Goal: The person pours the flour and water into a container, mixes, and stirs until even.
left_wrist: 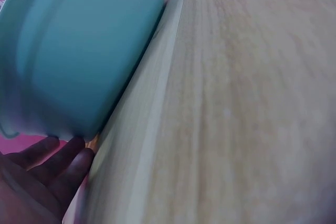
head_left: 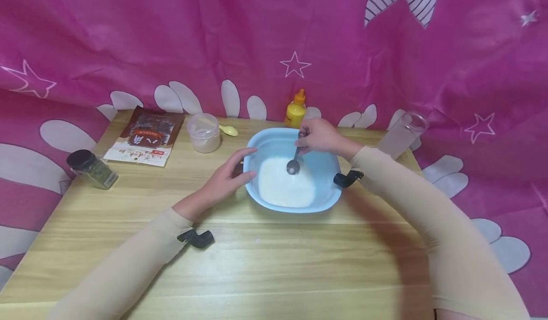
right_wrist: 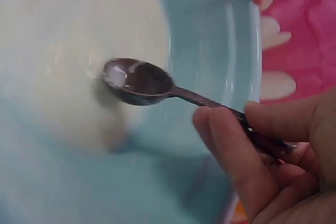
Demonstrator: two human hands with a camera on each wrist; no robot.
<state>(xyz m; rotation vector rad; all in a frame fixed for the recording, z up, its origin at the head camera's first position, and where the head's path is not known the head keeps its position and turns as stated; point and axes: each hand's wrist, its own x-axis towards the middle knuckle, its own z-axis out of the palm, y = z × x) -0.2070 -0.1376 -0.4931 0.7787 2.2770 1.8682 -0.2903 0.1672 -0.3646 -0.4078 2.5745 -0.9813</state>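
Observation:
A light blue basin (head_left: 295,209) stands on the table, with white milky liquid (head_left: 282,187) in its bottom. My right hand (head_left: 318,137) pinches the handle of a dark metal spoon (right_wrist: 144,82) between thumb and fingers. The spoon's bowl hangs just over the liquid and carries a little white stuff. My left hand (head_left: 222,179) holds the basin's left side, thumb and index fingertip over the rim. In the left wrist view, its other fingers (left_wrist: 68,169) touch the outer wall.
Behind the basin stands a yellow squeeze bottle (head_left: 295,113). A clear tub (head_left: 204,134), a pale yellow spoon (head_left: 229,130), a brown and white packet (head_left: 147,137) and a dark-lidded spice jar (head_left: 96,170) are to the left. At the right, a clear cup (head_left: 400,134) is partly behind my sleeve.

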